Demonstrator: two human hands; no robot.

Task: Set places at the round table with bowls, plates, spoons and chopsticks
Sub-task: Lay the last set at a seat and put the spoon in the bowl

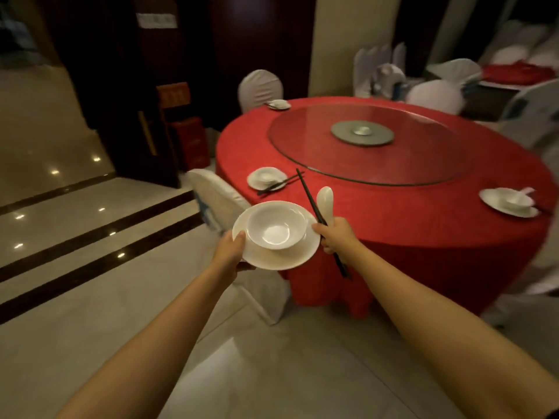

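Observation:
My left hand (230,248) grips the rim of a white plate (290,255) with a white bowl (273,226) standing on it, held in the air short of the table's near edge. My right hand (334,235) is shut on dark chopsticks (308,195) and a white spoon (325,204), just right of the plate. The round table (393,219) has a red cloth and a glass turntable (367,143). Three places are laid on it: a near-left setting (266,177) with chopsticks, a far setting (278,104), and a right setting (508,202) with a spoon.
A white-covered chair (216,198) stands at the table's near left, behind the plate I hold. Another covered chair (260,87) is at the far side. More white chairs and red cloths crowd the right background (453,77). Polished tile floor (90,267) lies to the left.

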